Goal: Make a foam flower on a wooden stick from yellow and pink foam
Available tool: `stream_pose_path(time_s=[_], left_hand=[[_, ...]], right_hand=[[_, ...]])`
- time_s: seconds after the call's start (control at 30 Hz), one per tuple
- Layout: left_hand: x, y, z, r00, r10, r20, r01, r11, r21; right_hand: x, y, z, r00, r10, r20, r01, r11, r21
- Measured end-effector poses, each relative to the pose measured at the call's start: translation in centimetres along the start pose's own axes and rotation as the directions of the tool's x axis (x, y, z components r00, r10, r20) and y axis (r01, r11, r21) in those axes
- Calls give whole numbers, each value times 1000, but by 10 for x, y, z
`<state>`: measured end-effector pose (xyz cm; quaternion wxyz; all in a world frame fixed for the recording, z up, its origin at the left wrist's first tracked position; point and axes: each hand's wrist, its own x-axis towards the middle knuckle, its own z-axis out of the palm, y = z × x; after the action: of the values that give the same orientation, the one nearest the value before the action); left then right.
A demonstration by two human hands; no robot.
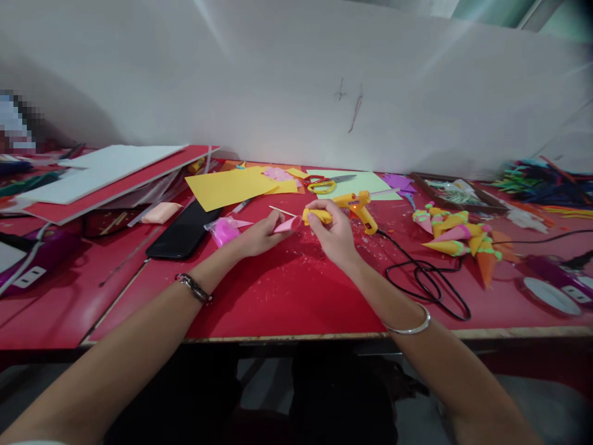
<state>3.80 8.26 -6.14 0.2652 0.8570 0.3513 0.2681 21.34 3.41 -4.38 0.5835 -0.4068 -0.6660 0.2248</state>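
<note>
Fingers of the left hand pinch a pink paper cone near its side, its open end turned toward the right hand, whose thumb and fingertips close on a yellow piece. Both are held just above the middle of the red table, apart from each other. Judging by its thin wall, the cone should be very light, fairly stiff along its length but easily crushed at the mouth; a gentle pinch low on the side suits it. The yellow piece looks light and soft, though its material is unclear, so a loose grip at the edges seems best. One thin pale stick shows by the left fingers; whether they hold it cannot be told.

Counted around them: one yellow glue gun, one pair of scissors, one black phone, one pale block, one bright pink lump in clear wrap, one brown tray and two purple power strips. Decorated cones lie heaped at right, at least six; overlap prevents an exact count.
</note>
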Motion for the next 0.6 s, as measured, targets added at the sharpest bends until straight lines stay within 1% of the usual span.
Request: stream_pose_path(time_s=[0.07, 0.13, 0.2, 0.33, 0.47, 0.6], left_hand=[[0, 5, 0, 999, -40, -5, 39, 995, -95], [0, 10, 1, 995, -101, 19, 103, 977, -185], [0, 14, 1, 991, -130, 43, 137, 956, -258], [-1, 21, 1, 993, -101, 67, 118, 930, -348], [-3, 26, -1, 980, -73, 188, 152, 880, -450], [-4, 25, 0, 955, -40, 295, 193, 837, -512]], right_hand=[[0, 1, 0, 1000, 21, -7, -20, 1000, 14], [0, 1, 1, 1000, 27, -10, -27, 1000, 12], [-1, 1, 1, 1000, 20, 2, -20, 1000, -6], [-1, 0, 1, 1000, -1, 31, 2, 999, -39], [-1, -1, 0, 999, -13, 50, 16, 998, -60], [-2, -1, 0, 998, -7, 61, 11, 998, -59]])
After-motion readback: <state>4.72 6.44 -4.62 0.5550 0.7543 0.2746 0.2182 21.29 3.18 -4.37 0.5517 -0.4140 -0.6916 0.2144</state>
